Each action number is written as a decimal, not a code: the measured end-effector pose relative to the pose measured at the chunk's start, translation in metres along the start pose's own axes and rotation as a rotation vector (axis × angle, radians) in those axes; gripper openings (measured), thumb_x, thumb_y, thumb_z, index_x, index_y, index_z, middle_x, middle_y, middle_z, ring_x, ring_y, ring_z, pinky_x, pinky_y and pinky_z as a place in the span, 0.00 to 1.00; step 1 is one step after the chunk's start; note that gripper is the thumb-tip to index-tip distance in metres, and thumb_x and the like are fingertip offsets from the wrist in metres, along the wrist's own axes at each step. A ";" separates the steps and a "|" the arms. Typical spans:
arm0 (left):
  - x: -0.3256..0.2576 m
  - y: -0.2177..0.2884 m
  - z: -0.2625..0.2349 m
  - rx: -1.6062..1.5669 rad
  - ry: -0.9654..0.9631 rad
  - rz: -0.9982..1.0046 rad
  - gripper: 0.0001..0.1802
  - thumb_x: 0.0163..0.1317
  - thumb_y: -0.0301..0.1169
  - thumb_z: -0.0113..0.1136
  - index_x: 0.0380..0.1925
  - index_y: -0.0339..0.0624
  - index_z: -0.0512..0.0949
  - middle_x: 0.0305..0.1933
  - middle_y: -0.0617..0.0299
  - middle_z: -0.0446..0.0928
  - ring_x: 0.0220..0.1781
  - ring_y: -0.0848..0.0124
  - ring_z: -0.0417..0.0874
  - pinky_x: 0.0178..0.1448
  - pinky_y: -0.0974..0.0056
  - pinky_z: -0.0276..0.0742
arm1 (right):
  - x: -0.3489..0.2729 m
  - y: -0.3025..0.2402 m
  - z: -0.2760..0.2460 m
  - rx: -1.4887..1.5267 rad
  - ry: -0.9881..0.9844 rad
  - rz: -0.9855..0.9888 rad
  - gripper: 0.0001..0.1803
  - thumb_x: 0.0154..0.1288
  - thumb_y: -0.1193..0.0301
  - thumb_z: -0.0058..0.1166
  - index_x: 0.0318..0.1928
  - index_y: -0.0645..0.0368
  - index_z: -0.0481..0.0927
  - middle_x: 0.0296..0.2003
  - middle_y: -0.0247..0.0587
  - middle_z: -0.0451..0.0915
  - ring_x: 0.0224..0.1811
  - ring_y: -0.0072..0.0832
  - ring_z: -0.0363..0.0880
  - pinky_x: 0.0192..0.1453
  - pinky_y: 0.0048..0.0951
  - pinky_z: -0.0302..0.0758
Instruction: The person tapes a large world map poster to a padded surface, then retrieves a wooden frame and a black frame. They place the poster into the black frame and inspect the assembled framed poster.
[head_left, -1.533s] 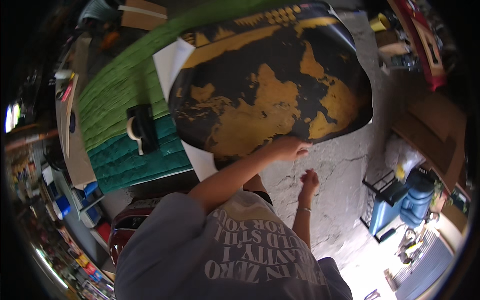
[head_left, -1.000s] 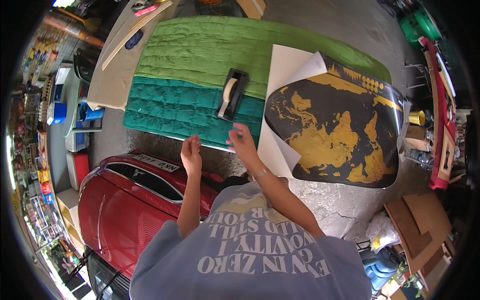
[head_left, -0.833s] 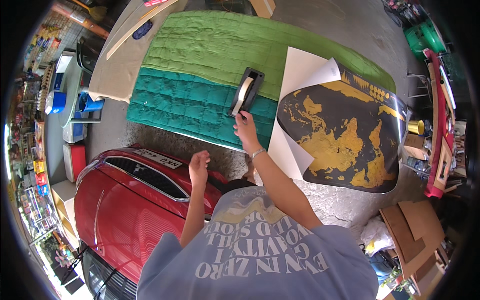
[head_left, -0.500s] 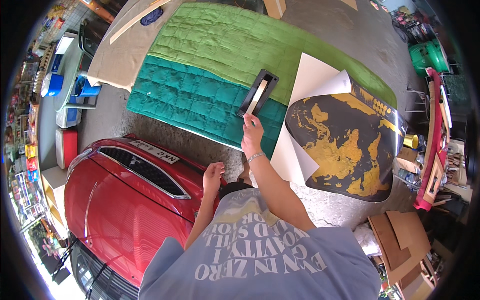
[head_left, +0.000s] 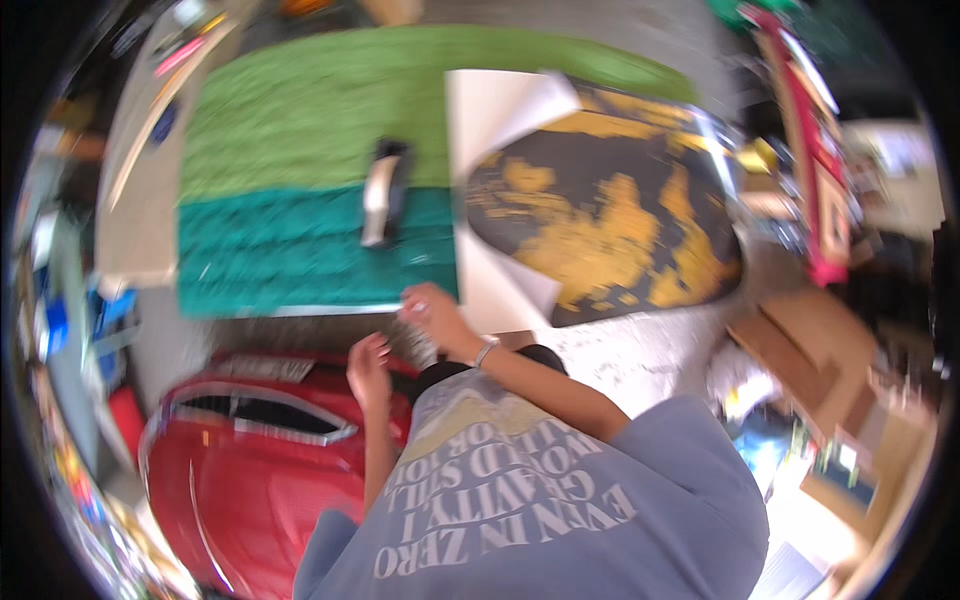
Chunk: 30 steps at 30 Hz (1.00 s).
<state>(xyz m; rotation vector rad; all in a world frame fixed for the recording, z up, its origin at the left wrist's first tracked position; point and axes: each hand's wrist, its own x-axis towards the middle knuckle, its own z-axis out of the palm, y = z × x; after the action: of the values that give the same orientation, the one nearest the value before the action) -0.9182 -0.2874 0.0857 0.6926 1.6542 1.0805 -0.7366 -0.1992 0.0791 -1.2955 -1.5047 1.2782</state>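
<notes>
A black rectangular tool with a pale bar along its top [head_left: 381, 195] rests across the seam of the quilted cloth, whose near band is teal [head_left: 300, 255] and far band light green [head_left: 300, 100]. Just below its near end, by the cloth's front edge, is my right hand [head_left: 436, 315], wearing a bracelet. Its fingers are bent and smeared by motion, so I cannot make out anything in them. My left hand [head_left: 370, 368] hangs lower, over the red car's front, its fingers loosely bent and apart with nothing seen in them. Neither hand touches the tool.
Right of the tool lies a black-and-gold world map poster [head_left: 620, 220] with curled white edges. A red car [head_left: 270, 480] stands close at my left. Cardboard pieces [head_left: 810, 350] lie at the right. A beige-covered surface [head_left: 145, 230] adjoins the quilt's left side.
My view has swung, shifting the scene leftward and blurring it. My right hand has drawn back from the tool's near end toward me. The tool stays on the cloth.
</notes>
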 end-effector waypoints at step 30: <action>-0.075 -0.007 0.689 1.525 -1.026 1.213 0.47 0.66 0.63 0.55 0.80 0.61 0.51 0.84 0.52 0.43 0.84 0.46 0.42 0.83 0.40 0.48 | -0.340 0.232 -0.668 -0.861 0.748 0.486 0.50 0.67 0.50 0.59 0.79 0.57 0.49 0.73 0.47 0.65 0.78 0.43 0.58 0.81 0.55 0.52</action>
<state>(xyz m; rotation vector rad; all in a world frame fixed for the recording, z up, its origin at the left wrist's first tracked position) -0.2450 -0.1297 0.0423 2.8151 0.6951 -0.2732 0.0187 -0.3992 0.0130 -2.4521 -1.2119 0.2198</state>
